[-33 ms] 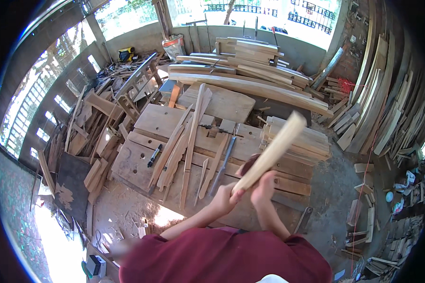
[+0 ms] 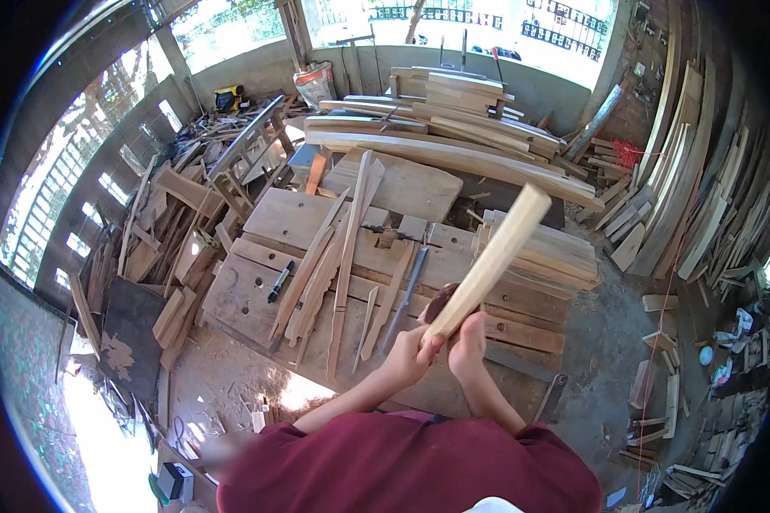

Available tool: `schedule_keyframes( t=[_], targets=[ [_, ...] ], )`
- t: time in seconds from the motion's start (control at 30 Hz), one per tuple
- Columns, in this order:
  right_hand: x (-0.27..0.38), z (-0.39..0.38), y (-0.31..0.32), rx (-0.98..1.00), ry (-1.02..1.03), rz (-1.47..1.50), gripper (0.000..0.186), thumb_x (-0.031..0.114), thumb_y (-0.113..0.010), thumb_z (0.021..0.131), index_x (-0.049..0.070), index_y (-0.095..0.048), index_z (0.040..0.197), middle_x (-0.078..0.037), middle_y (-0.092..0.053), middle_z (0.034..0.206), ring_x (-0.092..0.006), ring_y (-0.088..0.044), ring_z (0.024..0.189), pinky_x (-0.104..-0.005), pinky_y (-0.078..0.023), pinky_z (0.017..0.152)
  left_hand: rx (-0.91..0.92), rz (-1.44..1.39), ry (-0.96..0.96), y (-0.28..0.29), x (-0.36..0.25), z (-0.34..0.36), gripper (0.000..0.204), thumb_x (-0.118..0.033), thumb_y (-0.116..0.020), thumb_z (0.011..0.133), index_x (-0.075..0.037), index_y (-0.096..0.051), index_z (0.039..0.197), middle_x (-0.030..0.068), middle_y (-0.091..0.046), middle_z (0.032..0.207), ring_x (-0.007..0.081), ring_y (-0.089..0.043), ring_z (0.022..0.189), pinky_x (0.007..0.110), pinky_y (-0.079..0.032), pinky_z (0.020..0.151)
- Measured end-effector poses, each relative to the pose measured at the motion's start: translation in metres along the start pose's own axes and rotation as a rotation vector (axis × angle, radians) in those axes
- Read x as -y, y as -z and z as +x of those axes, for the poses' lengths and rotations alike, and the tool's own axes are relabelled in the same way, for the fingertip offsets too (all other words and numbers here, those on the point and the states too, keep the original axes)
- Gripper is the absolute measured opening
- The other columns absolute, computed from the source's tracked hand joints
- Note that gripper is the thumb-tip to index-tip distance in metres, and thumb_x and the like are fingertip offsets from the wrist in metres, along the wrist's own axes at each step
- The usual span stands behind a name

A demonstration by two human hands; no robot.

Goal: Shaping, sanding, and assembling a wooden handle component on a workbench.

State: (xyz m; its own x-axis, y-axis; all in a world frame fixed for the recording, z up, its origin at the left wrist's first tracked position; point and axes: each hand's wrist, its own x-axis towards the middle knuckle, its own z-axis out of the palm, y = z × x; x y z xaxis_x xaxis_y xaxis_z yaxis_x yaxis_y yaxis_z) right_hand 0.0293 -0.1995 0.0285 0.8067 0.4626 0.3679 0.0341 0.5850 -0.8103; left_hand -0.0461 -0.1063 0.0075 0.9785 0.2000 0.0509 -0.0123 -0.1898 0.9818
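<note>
Where fingers (image 2: 423, 346) wrap, stick (image 2: 490, 261) rises.

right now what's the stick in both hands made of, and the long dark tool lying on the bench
Stick: pale bare wood, it seems; light tan, matte, squared end, no paint or varnish showing. The left hand and right hand close around its lower end.
Long dark tool: probably steel, maybe a file; grey, narrow and flat, dull sheen.
Workbench: rough, weathered brown planks, unfinished.

Pale, smooth bare wood on the stick (image 2: 490, 261); the surface (image 2: 257, 295) is rough, weathered planks; the long file (image 2: 404, 295) looks like dull grey metal, perhaps.
</note>
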Motion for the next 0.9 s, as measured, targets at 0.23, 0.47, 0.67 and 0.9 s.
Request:
schedule_keyframes(
  t=[0.23,0.47,0.67,0.9],
  targets=[
    [0.043,0.033,0.016,-0.183,0.109,0.109,0.073,0.064,-0.032,0.088,0.001,-0.040,0.123,-0.008,-0.056,0.082,-0.0197,-0.057,0.071,-0.0337,-0.048,0.065,0.089,0.132,0.054,0.000,0.038,-0.031,0.047,-0.045,-0.048,0.091,0.000,-0.060,0.090,0.0136,-0.054,0.059,0.0220,-0.055,0.056,0.037,-0.043,0.056],
    [-0.019,-0.003,0.016,-0.140,-0.018,-0.054,0.065,0.059,-0.034,0.091,0.000,-0.039,0.119,-0.010,-0.054,0.095,-0.0207,-0.058,0.081,-0.0360,-0.049,0.074,0.031,0.006,0.110,-0.001,0.005,0.004,0.049,-0.044,-0.048,0.092,0.001,-0.054,0.074,0.0111,-0.054,0.057,0.0169,-0.053,0.054,0.033,-0.041,0.051],
    [0.018,0.030,0.052,-0.265,0.064,0.136,0.066,0.063,-0.027,0.090,0.004,-0.046,0.109,-0.008,-0.055,0.080,-0.0207,-0.056,0.072,-0.0357,-0.048,0.068,0.105,0.104,0.147,-0.011,0.050,-0.026,0.054,-0.049,-0.046,0.091,0.001,-0.056,0.075,0.0118,-0.050,0.056,0.0177,-0.049,0.054,0.037,-0.040,0.052],
    [-0.008,0.006,0.026,-0.193,-0.005,0.009,0.064,0.062,-0.030,0.090,0.004,-0.045,0.113,-0.009,-0.054,0.081,-0.0207,-0.055,0.069,-0.0347,-0.047,0.064,0.082,0.011,0.135,-0.011,0.021,0.004,0.054,-0.048,-0.045,0.092,0.001,-0.055,0.073,0.0092,-0.054,0.057,0.0173,-0.052,0.053,0.035,-0.042,0.051]
  ],
)
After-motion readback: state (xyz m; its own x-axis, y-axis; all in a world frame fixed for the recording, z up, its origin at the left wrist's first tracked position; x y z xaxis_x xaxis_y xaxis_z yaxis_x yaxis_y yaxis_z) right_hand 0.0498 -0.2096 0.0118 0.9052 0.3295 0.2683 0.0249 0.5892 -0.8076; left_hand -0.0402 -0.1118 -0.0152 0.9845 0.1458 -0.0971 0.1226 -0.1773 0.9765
